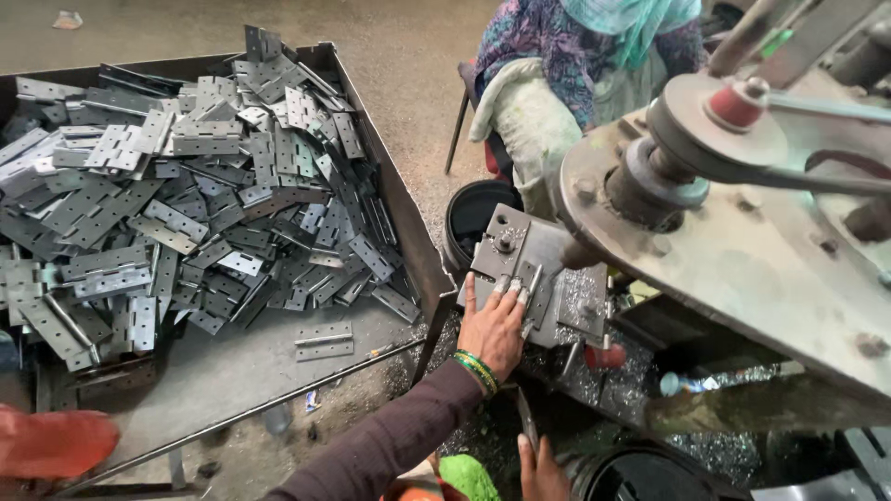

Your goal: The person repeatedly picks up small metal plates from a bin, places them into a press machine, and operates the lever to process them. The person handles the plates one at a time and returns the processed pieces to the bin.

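Here, grey drilled hinge (522, 278) under the left hand's (492, 327) spread fingers; right hand's (541, 471) grip unclear

Dull grey hinges (186, 195) with rows of dark holes fill a dark brown-grey tray (390, 176). At about six o'clock, the left hand (492, 329) wears green, yellow and red bangles (476, 369) over a dark brown sleeve (390, 445). At one o'clock, a co-worker's top (548, 37) is purple-blue floral with a mint scarf (631, 19). The machine (742, 232) is rusty grey with a red knob (735, 107).
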`<move>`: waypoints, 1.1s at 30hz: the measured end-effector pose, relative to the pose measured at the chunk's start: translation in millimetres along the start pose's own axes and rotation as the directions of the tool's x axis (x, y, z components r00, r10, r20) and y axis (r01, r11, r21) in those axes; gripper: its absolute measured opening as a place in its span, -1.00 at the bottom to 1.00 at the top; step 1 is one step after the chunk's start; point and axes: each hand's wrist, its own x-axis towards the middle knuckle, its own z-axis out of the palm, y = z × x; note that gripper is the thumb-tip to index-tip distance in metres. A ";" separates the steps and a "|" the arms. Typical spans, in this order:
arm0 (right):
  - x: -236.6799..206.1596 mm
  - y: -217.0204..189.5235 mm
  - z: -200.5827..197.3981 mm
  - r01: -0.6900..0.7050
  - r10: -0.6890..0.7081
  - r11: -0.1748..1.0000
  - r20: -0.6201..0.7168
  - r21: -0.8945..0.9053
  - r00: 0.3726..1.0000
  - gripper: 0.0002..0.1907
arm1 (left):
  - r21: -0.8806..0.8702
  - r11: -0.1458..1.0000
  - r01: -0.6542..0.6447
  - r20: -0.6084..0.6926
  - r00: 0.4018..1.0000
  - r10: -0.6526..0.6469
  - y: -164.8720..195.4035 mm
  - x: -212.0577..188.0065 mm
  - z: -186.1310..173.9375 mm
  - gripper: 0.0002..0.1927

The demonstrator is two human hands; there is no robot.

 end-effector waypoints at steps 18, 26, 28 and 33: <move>-14.4 7.1 -10.5 -0.097 0.107 0.994 0.222 -0.057 0.969 -0.07 | -0.012 1.000 -0.014 -0.073 0.997 0.013 -3.5 21.5 23.5 -0.54; -35.2 -38.7 -96.3 0.008 0.020 0.983 0.151 -0.184 0.988 -0.39 | 0.100 0.995 0.014 0.010 1.000 -0.016 -5.3 48.3 26.9 -0.54; -42.0 -40.8 -90.3 -0.001 0.024 0.989 0.151 -0.146 0.988 -0.39 | 0.077 0.997 0.030 0.010 0.999 -0.031 -5.3 53.1 25.8 -0.52; -36.4 -22.6 -44.6 -0.019 0.022 0.999 0.094 -0.041 0.995 -0.25 | 0.064 0.997 0.034 0.164 0.985 -0.044 -5.1 56.6 23.0 -0.57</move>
